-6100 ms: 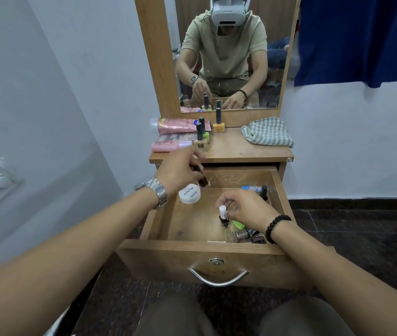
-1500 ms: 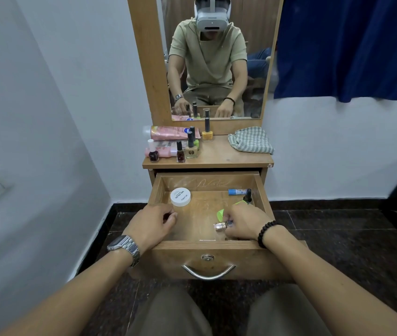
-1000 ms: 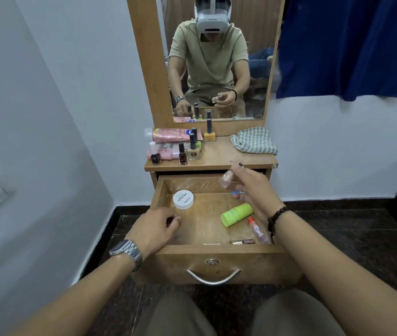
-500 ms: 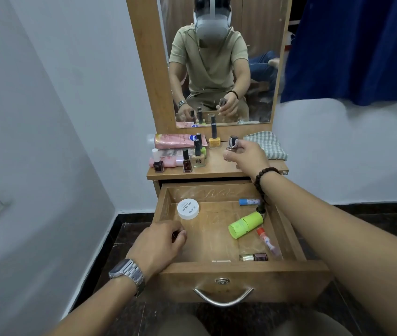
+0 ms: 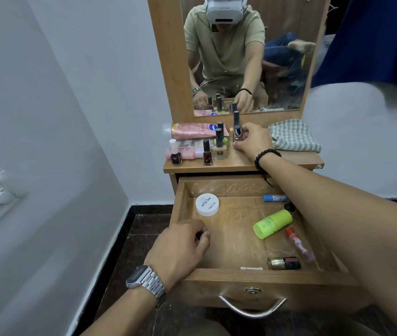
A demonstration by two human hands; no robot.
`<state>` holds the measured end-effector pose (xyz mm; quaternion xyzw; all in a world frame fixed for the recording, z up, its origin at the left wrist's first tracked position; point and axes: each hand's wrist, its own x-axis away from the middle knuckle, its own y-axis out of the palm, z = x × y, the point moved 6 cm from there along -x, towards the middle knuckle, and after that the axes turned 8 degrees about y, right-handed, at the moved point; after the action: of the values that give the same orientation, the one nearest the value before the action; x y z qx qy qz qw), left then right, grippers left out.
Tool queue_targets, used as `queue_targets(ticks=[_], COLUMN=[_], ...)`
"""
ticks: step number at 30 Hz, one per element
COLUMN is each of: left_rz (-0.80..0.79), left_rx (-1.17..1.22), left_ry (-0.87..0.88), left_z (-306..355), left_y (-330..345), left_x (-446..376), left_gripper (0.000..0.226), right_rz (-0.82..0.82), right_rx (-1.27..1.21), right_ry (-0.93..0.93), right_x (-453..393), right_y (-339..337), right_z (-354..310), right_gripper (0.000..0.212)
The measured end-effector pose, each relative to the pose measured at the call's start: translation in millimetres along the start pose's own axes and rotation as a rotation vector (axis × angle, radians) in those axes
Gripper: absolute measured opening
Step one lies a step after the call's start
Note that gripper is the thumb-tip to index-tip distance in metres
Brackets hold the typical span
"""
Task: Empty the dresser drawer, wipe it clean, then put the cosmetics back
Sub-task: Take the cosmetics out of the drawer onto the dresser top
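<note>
Right hand (image 5: 253,139) pinches a silver nail polish bottle (image 5: 237,132), upright, cap up, base on the table (image 5: 241,163) at upper centre; half a second ago it was held above. Left hand (image 5: 180,248), fingers curled, grips something small and hidden at the drawer (image 5: 229,238) lower left, unmoved. Green tube (image 5: 272,223) lies diagonally inside.

A single head-worn wide-angle camera is looking forward and down from a seated person's eye level, facing a small wooden desk (image 5: 241,163) set against a white wall. It is sitting close: the open wooden drawer (image 5: 260,275) is filling the lower centre. The tall wood-framed mirror (image 5: 168,69) ahead is reflecting the wearer back, and straight edges are bowing near the frame's borders.
</note>
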<state>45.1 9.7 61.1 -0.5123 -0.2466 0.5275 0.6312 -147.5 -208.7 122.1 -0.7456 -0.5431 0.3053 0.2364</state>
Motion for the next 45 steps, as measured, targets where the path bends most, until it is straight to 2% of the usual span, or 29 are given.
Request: queue_targets(ticks=[7,10,13,15,17,20,25,28,30,34,38,45], left_rz=[-0.014,-0.037,-0.05,-0.058,-0.074,-0.086,-0.099,-0.083,-0.068,-0.067,-0.071,-0.065], left_rx=[0.002,-0.026,-0.027,-0.014,-0.023,-0.035,-0.027,-0.038,-0.048,-0.044,-0.043,-0.062], left_ry=[-0.009,-0.008,-0.018,-0.029,-0.032,-0.046,-0.051,-0.055,-0.052,-0.074,-0.091,-0.103], left_z=[-2,0,0,2,3,-3,1,0,0,2,6,8], left_y=[2,-1,0,1,1,1,2,1,-1,-2,-4,-8], left_x=[0,-1,-1,0,0,0,-1,-1,0,2,3,3], left_gripper=[0.022,0.023,0.022,0.021,0.021,0.022,0.022,0.022,0.023,0.022,0.022,0.025], right_rz=[-0.059,-0.02,0.179,0.231,0.203,0.019,-0.322,-0.466,-0.479,-0.39,-0.345,-0.286], right_rx=[-0.119,-0.208,-0.259,-0.282,-0.2,0.018,0.621,0.806,0.857,0.915,0.837,0.889], right_ry=[0.049,0.054,-0.099,-0.286,-0.477,-0.65,-0.616,-0.52,-0.51,-0.514,-0.454,-0.504], right_x=[-1,12,33,53,74,96,111,116,117,114,112,115], right_y=[6,-14,-52,-79,-100,-99,-76,-59,-53,-48,-47,-38], right_z=[12,15,12,6,2,3,42,64,72,86,102,110], right_gripper=[0.048,0.041,0.026,0.023,0.023,0.023,0.026,0.022,0.017,0.017,0.024,0.022])
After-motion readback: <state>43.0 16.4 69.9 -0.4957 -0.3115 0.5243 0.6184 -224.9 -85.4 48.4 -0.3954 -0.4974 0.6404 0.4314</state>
